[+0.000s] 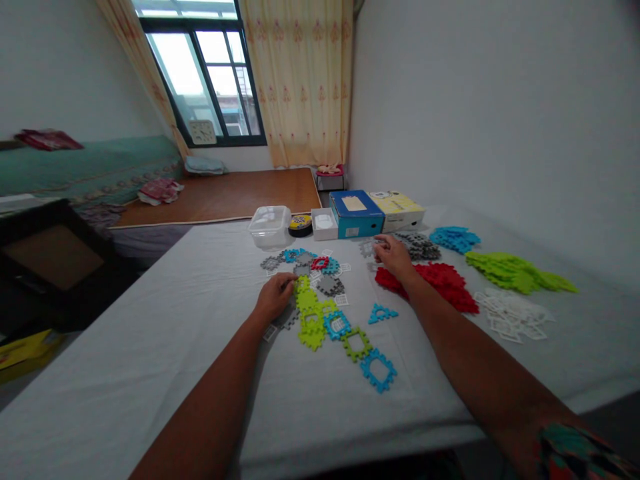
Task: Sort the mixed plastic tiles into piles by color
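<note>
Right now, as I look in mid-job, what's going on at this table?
A person is working with flat, notched plastic pieces. The left hand is at the left edge of a multicoloured layout, beside its lime green section. The right hand reaches to the grey heap; whether either hand grips a piece is unclear. Heaps of red, blue, lime green and white pieces lie to the right.
</note>
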`<state>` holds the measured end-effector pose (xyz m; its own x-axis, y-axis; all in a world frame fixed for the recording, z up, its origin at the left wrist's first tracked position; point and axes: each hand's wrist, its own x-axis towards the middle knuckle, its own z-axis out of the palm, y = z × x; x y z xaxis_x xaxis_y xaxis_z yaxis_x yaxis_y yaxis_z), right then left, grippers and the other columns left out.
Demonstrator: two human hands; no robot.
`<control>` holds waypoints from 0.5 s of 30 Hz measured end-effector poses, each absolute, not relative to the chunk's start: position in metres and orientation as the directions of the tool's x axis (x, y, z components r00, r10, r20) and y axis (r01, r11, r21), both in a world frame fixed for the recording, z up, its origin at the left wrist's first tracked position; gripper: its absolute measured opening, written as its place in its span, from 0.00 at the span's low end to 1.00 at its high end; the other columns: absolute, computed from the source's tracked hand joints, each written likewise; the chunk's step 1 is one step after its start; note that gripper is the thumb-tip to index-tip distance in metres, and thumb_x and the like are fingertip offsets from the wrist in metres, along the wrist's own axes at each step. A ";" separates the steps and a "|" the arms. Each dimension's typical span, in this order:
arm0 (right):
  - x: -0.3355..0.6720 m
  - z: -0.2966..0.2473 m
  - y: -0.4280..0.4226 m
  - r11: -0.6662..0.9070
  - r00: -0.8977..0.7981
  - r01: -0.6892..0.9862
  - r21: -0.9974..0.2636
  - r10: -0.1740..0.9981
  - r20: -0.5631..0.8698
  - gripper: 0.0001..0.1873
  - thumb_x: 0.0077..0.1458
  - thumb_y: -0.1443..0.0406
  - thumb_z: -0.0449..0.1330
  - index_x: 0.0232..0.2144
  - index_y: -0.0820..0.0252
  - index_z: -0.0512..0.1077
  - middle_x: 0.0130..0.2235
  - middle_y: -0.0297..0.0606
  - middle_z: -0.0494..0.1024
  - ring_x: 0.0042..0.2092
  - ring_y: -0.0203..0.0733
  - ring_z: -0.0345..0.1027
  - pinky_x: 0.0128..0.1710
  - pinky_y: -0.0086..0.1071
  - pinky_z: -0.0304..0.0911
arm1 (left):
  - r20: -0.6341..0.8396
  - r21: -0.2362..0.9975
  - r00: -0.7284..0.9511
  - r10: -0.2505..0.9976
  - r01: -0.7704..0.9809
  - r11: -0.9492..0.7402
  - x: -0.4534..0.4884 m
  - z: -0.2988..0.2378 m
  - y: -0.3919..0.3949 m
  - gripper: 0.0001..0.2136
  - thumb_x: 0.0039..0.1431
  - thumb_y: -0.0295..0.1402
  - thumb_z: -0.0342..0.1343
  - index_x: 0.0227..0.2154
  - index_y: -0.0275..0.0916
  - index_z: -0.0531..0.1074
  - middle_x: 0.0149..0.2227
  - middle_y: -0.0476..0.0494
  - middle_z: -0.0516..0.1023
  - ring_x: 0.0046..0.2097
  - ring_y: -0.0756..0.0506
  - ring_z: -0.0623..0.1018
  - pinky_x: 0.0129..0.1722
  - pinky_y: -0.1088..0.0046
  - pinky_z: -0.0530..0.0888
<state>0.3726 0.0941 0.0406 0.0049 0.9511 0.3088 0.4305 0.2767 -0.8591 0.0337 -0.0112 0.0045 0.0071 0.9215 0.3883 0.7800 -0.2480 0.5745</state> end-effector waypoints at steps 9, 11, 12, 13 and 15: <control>0.440 0.046 0.134 0.074 0.314 0.448 -0.891 0.920 0.234 0.27 0.50 0.66 0.55 0.54 0.67 0.66 0.50 0.55 0.73 0.37 0.46 0.73 0.36 0.41 0.72 | 0.386 0.567 0.012 0.922 0.786 -0.247 0.033 0.003 -0.010 0.12 0.57 0.34 0.50 0.40 0.42 0.77 0.44 0.44 0.80 0.45 0.44 0.78 0.50 0.64 0.74; 0.440 0.048 0.127 0.110 0.340 0.588 -0.801 0.866 0.368 0.26 0.49 0.66 0.55 0.52 0.67 0.67 0.51 0.54 0.72 0.44 0.50 0.71 0.45 0.44 0.69 | 0.385 0.563 0.016 0.923 0.788 -0.249 0.033 0.003 -0.010 0.12 0.57 0.34 0.50 0.39 0.43 0.77 0.43 0.45 0.81 0.46 0.44 0.78 0.51 0.63 0.74; 0.438 0.051 0.123 0.138 0.332 0.655 -0.743 0.831 0.447 0.25 0.49 0.66 0.55 0.51 0.66 0.68 0.51 0.54 0.72 0.48 0.51 0.69 0.49 0.45 0.67 | 0.384 0.561 0.017 0.923 0.790 -0.248 0.033 0.003 -0.009 0.12 0.57 0.34 0.51 0.39 0.43 0.77 0.43 0.45 0.81 0.46 0.44 0.78 0.51 0.63 0.73; 0.435 0.054 0.119 0.171 0.306 0.709 -0.684 0.800 0.516 0.25 0.49 0.66 0.54 0.51 0.67 0.68 0.51 0.54 0.71 0.51 0.51 0.67 0.52 0.45 0.65 | 0.382 0.558 0.017 0.924 0.793 -0.245 0.033 0.003 -0.009 0.12 0.57 0.34 0.51 0.39 0.43 0.78 0.43 0.45 0.81 0.46 0.44 0.78 0.51 0.64 0.73; 0.429 0.063 0.112 0.244 0.227 0.772 -0.587 0.756 0.614 0.26 0.50 0.66 0.53 0.53 0.67 0.66 0.52 0.54 0.69 0.53 0.51 0.65 0.54 0.43 0.63 | 0.377 0.556 0.016 0.926 0.796 -0.240 0.033 0.004 -0.010 0.12 0.57 0.34 0.51 0.39 0.43 0.78 0.43 0.46 0.81 0.46 0.44 0.78 0.51 0.64 0.73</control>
